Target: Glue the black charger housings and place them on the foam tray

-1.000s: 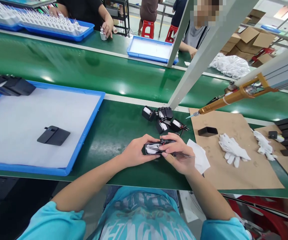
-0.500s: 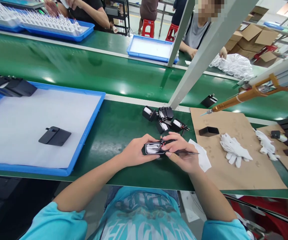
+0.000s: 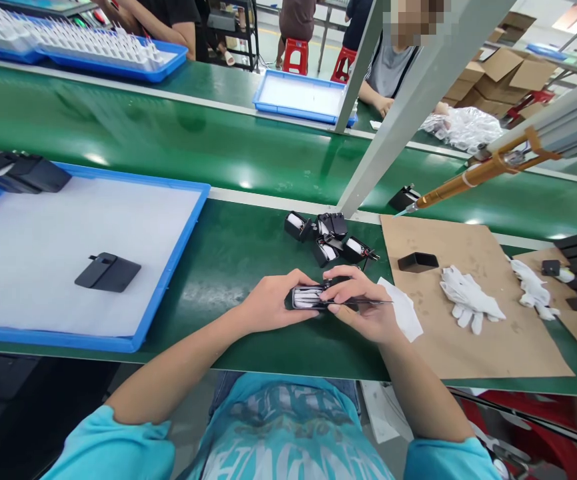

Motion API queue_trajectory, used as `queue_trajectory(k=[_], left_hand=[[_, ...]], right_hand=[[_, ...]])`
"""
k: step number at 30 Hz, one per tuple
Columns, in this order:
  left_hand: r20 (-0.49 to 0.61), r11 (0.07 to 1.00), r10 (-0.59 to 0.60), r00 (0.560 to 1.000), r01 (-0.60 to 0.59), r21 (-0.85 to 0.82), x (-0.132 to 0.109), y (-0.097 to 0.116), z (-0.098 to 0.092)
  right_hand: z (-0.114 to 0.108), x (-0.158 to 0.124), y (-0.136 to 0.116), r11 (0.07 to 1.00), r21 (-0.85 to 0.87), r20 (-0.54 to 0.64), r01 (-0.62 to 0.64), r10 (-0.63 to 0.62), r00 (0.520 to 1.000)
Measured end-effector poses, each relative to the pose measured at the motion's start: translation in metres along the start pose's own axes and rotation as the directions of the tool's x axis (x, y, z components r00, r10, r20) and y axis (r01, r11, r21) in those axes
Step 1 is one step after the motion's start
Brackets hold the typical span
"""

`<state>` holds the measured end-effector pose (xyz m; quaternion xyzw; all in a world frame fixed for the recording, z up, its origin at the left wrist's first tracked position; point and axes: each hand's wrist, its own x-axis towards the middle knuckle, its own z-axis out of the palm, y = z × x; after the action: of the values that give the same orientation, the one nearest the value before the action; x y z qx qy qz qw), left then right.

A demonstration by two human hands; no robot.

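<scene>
Toward the front edge of the glossy green worktop (image 3: pixel 248 350), the left hand (image 3: pixel 271 304) clamps an open black rectangular plastic housing (image 3: pixel 307 298), apparently to steady it; the right hand (image 3: pixel 368 308), at its other end, pinches a thin dark rod-like tool (image 3: pixel 377 302).

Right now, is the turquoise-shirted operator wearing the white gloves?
No: both hands, left hand and right hand, are bare, while the white gloves lie off to the right.
</scene>
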<state>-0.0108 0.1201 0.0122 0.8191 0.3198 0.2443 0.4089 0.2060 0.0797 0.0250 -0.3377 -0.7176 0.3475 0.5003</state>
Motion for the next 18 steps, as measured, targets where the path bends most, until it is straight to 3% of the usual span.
queue_trajectory(k=[8, 12, 18], left_hand=[[0.024, 0.999, 0.006, 1.000, -0.007, 0.051, 0.000, 0.002, -0.004], [0.038, 0.997, -0.011, 0.999, 0.008, 0.082, 0.001, 0.002, -0.006], [0.031, 0.974, -0.117, 0.993, 0.108, 0.199, 0.006, -0.006, -0.018]], right_hand=[[-0.001, 0.000, -0.001, 1.000, 0.028, -0.045, 0.008, -0.007, 0.999], [0.000, 0.003, -0.003, 0.999, -0.045, 0.007, -0.001, 0.001, 1.000], [-0.018, 0.000, 0.000, 0.986, 0.163, -0.250, -0.030, 0.071, 0.966]])
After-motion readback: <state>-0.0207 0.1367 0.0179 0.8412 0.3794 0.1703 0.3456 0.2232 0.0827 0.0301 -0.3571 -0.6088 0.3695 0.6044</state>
